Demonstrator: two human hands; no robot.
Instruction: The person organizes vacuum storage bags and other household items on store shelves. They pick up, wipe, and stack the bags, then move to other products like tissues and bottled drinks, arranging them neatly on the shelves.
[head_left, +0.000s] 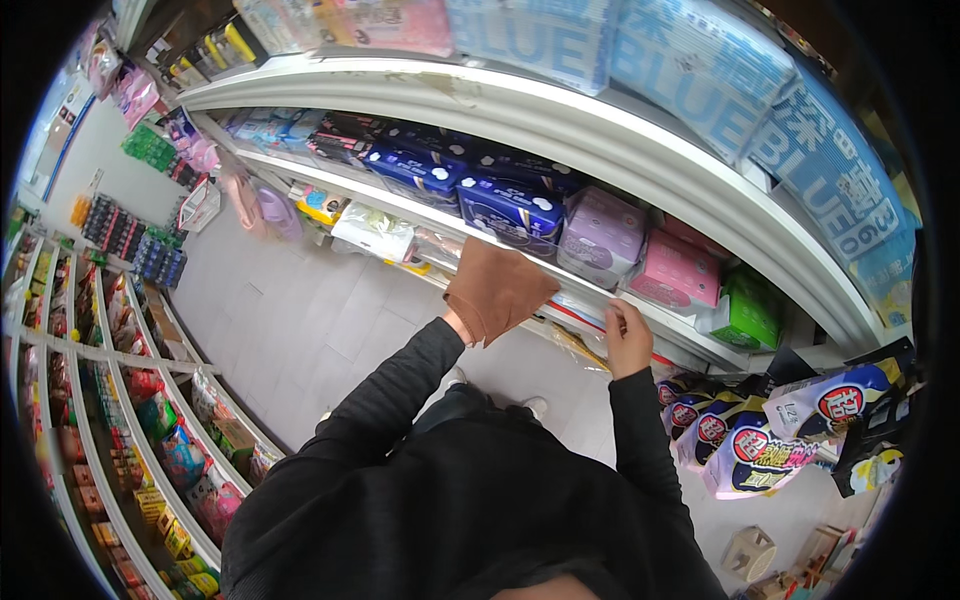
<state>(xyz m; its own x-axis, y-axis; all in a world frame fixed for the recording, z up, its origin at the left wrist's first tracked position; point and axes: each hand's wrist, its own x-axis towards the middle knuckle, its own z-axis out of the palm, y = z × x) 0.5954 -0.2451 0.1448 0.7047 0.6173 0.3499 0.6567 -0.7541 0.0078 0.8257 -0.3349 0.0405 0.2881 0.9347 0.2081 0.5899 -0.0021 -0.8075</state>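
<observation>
A brown cloth (502, 289) drapes over my left hand (457, 324), hiding the fingers; only skin near the wrist shows. The cloth lies against the white front edge of a shelf (566, 283), below dark blue tissue packs (511, 206) and a purple pack (602, 236). My right hand (628, 339) is at the same shelf edge, farther right, below a pink pack (673, 271). Its fingers are curled together and nothing shows in them. Whether it touches the edge is hard to tell.
Large blue packs (686, 75) fill the shelf above. Hanging bags (757, 457) jut out on the right, near a small stool (748, 553). Behind on the left stands a stocked rack (161, 367). Wrapped goods (373, 229) sit low beneath the shelf, over the tiled floor (300, 307).
</observation>
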